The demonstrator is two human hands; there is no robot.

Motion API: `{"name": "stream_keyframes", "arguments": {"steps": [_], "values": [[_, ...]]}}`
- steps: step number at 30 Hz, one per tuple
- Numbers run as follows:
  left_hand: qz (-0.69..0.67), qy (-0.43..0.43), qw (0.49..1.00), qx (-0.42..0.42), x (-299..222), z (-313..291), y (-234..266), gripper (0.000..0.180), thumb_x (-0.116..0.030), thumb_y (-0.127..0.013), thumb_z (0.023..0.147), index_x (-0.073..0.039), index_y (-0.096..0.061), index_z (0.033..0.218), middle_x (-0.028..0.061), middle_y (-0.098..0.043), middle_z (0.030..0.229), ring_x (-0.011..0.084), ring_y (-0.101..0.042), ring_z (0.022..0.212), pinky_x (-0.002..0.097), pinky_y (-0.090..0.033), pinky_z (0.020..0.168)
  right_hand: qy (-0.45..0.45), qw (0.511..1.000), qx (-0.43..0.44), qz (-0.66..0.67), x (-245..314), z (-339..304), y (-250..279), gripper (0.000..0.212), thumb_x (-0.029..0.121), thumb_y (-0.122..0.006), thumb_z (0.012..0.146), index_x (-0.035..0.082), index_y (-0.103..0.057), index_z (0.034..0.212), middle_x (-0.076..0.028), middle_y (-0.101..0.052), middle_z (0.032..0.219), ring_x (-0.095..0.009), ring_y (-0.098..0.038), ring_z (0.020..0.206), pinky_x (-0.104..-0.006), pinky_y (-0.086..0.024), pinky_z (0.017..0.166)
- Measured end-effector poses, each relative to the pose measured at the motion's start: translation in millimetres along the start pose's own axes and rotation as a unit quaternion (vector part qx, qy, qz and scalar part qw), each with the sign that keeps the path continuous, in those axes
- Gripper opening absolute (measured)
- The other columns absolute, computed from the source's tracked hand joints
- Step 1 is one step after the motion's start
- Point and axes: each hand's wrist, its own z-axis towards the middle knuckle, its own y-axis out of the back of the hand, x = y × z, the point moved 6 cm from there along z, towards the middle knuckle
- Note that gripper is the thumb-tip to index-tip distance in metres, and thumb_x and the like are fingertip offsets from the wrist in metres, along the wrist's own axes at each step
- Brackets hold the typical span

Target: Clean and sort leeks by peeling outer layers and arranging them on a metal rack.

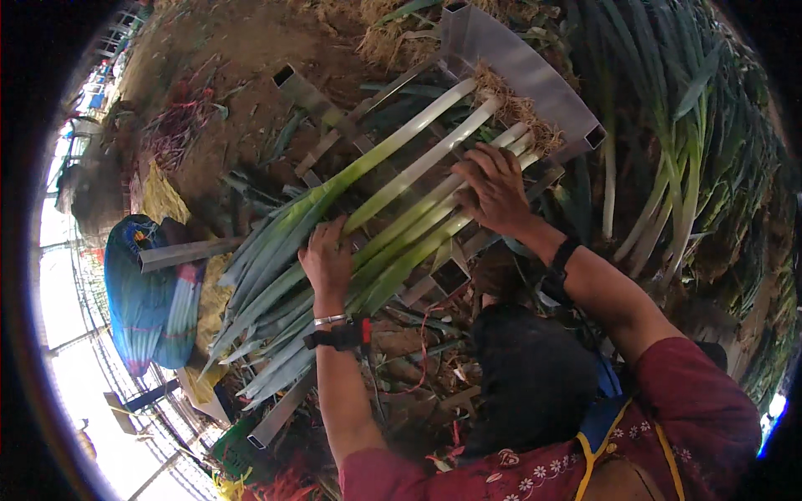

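Several leeks [413, 175] lie side by side on a metal frame, their roots against an upright metal plate [522, 71] and their dark green leaves fanned out to the lower left. My left hand [327, 260] is closed on the leeks where the white stalks turn to leaf. Nearer the roots, my right hand [494, 190] grips the pale stalks with bent fingers. Its palm side is hidden from view.
More leeks [677, 150] are heaped along the right side. A blue net sack [142, 292] stands at left beside yellow sacking. Square metal tubes [188, 253] of the frame stick out to the left and below. Red string [424, 346] hangs near my legs.
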Motion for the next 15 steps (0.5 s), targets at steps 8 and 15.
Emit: {"name": "stream_keyframes", "arguments": {"steps": [8,15], "values": [[0.099,0.061,0.988,0.103,36.2,6.7,21.1,0.044,-0.036,-0.077,0.070,-0.017,-0.068,0.110,0.0083,-0.068,0.105,0.0298,-0.063,0.101,0.0453,-0.047,0.086,-0.008,1.000,-0.002,-0.002,-3.4,0.7,1.5,0.047,0.028,-0.071,0.075,0.016,-0.056,0.119,-0.010,-0.047,0.126,-0.033,-0.039,0.128,-0.0543,-0.030,0.103],[0.068,0.070,0.982,0.163,49.9,6.8,33.9,0.051,-0.034,-0.079,0.067,-0.019,-0.068,0.115,0.0086,-0.069,0.103,0.0311,-0.064,0.099,0.0416,-0.050,0.085,0.003,1.000,-0.001,-0.014,-2.1,-1.0,-1.6,0.046,0.029,-0.070,0.078,0.016,-0.056,0.120,-0.010,-0.046,0.128,-0.033,-0.039,0.128,-0.0551,-0.030,0.103]]}}
